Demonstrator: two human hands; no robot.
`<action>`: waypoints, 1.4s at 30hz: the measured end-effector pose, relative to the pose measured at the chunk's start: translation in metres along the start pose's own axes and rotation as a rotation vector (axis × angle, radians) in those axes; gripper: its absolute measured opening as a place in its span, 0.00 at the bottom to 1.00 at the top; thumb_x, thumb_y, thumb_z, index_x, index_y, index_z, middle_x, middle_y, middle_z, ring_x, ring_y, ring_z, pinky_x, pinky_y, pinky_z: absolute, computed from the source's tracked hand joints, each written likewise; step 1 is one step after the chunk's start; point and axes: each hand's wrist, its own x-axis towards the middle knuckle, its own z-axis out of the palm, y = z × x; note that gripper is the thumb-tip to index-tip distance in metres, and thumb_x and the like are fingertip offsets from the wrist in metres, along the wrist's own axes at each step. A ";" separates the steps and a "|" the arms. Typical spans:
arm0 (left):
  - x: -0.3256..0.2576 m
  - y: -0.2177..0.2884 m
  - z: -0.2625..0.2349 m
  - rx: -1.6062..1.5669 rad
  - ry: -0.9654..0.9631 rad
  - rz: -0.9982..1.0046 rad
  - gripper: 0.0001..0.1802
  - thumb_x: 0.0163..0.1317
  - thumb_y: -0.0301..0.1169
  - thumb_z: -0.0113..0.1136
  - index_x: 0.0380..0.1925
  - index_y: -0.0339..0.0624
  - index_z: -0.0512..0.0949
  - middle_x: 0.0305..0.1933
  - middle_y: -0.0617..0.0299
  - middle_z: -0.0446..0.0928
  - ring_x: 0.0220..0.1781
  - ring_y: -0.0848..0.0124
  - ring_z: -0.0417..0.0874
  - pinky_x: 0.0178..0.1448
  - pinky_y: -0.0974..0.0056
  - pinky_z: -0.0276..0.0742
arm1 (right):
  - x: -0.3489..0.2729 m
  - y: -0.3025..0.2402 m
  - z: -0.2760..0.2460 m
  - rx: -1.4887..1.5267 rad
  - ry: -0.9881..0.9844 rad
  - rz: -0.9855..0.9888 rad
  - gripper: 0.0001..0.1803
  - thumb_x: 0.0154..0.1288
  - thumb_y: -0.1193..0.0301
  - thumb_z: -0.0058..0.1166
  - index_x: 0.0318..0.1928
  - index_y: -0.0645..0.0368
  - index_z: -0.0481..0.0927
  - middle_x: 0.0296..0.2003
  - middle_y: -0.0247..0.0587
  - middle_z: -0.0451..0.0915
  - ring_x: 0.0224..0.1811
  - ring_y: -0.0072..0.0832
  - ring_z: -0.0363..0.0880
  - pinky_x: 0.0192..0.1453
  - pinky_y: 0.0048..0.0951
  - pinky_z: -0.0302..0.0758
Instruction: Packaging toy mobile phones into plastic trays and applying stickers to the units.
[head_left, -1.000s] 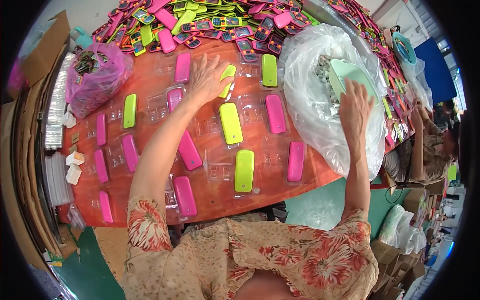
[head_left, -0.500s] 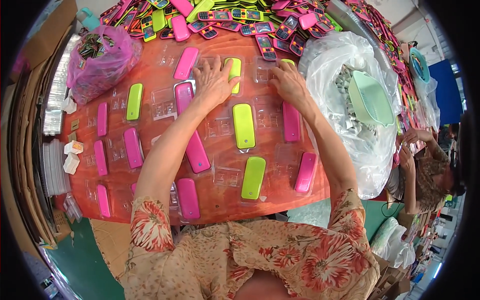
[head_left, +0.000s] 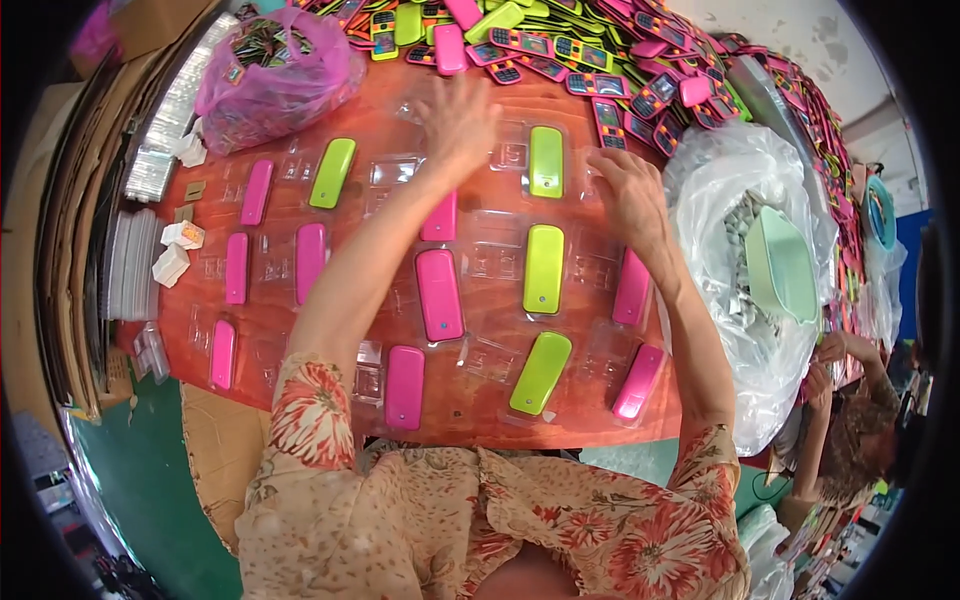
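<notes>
Across the red table [head_left: 475, 410]: pink and lime toy phones [head_left: 543, 268], plain side up, in clear trays [head_left: 490, 262].
Left hand [head_left: 460, 125]: over the far row, fingers apart and blurred; whether they grip anything, I cannot tell.
Under the left wrist: a pink phone [head_left: 438, 222], partly covered.
Right hand [head_left: 634, 197]: beside a lime phone [head_left: 546, 162], fingers bent; their hold is hidden.
Right edge: a clear bag [head_left: 725, 360] with a pale green basin [head_left: 785, 265].
Far side: heaped keypad phones [head_left: 590, 55].

Bright, fairly even indoor light, soft shadows, glare on the whitish plastic bag [head_left: 728, 345], left grip [head_left: 458, 125] motion-blurred, fisheye-bent edges, black corners
</notes>
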 end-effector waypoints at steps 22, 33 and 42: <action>-0.111 -0.099 -0.124 -0.293 0.233 -0.006 0.13 0.49 0.36 0.55 0.32 0.42 0.74 0.29 0.56 0.74 0.35 0.59 0.74 0.41 0.56 0.68 | 0.067 -0.069 0.049 -0.023 -0.141 -0.115 0.14 0.53 0.71 0.47 0.42 0.59 0.72 0.39 0.48 0.73 0.40 0.44 0.72 0.43 0.36 0.69; -0.336 -0.198 -0.237 -0.424 0.543 -0.813 0.07 0.53 0.25 0.52 0.33 0.37 0.75 0.30 0.59 0.75 0.30 0.74 0.75 0.33 0.72 0.70 | 0.138 -0.319 0.117 0.712 -0.432 -0.369 0.16 0.50 0.71 0.53 0.42 0.59 0.72 0.35 0.48 0.76 0.38 0.37 0.75 0.41 0.32 0.72; -0.314 -0.229 -0.233 -0.642 0.770 -0.732 0.10 0.54 0.23 0.51 0.37 0.36 0.74 0.27 0.66 0.73 0.26 0.82 0.71 0.30 0.77 0.67 | 0.196 -0.413 0.223 0.384 -0.249 -0.440 0.24 0.43 0.68 0.58 0.42 0.62 0.70 0.38 0.51 0.74 0.42 0.44 0.72 0.44 0.36 0.69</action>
